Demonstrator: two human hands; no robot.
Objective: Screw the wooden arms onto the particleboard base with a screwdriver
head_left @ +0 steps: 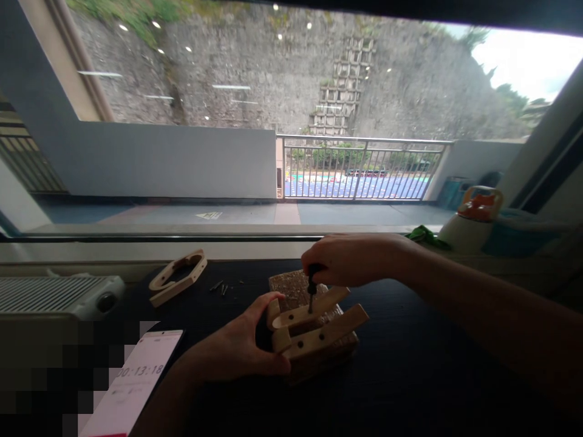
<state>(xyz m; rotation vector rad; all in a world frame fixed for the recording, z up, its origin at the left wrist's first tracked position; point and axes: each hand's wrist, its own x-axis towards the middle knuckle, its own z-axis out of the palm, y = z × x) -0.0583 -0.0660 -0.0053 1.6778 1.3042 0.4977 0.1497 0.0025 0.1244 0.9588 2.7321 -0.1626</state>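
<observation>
My right hand [348, 260] is closed around the dark handle of a screwdriver [311, 287], which stands nearly upright. Its tip meets the far arm of a light wooden part [339, 326] with two parallel arms and dark round holes. My left hand [248, 341] grips the part's near-left end, fingers behind it and thumb at the front. Beneath the wood lies a brown block [289, 285] that looks wrapped in shiny clear plastic. Whether a screw sits under the tip is too small to tell.
On the dark table [401, 370], several screws [223, 288] lie left of the block, near a ring-shaped wooden piece [178, 276]. A phone [136, 379] displaying a timer lies at lower left, below a white ridged appliance [59, 295]. A white jug [469, 227] stands at right by the window.
</observation>
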